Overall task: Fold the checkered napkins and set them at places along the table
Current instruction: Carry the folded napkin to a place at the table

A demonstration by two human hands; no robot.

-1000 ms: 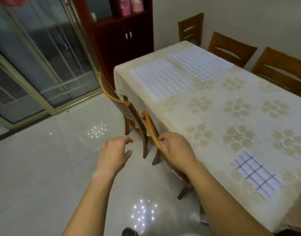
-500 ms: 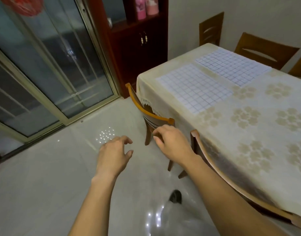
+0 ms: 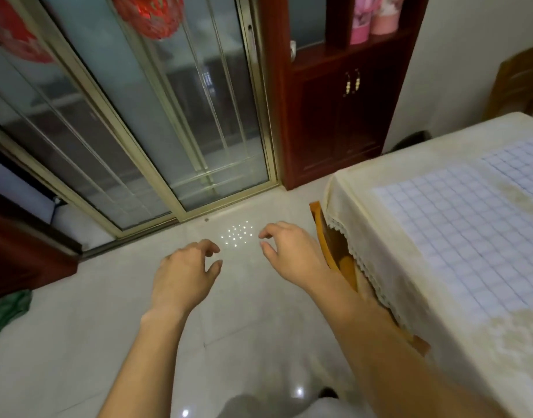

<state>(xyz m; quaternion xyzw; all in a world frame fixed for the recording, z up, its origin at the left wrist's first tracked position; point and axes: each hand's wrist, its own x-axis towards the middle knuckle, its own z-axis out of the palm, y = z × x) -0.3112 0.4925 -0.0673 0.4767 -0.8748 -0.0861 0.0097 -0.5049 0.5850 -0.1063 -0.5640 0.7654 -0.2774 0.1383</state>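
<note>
— What is the checkered napkin (image 3: 458, 236) showing?
— It is showing white squares inside a fine lavender grid. The tablecloth (image 3: 364, 182) beneath is looking cream, with a tan floral pattern.
— And the cabinet (image 3: 334, 116)?
— It is showing dark red-brown, while the chair (image 3: 319, 220) is glowing orange-brown.

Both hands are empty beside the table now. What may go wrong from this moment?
The right hand and its forearm are close by the chair back, so a bump is possible. The tablecloth lace edge hangs right there; snagging it might drag the unfolded napkin askew.
</note>
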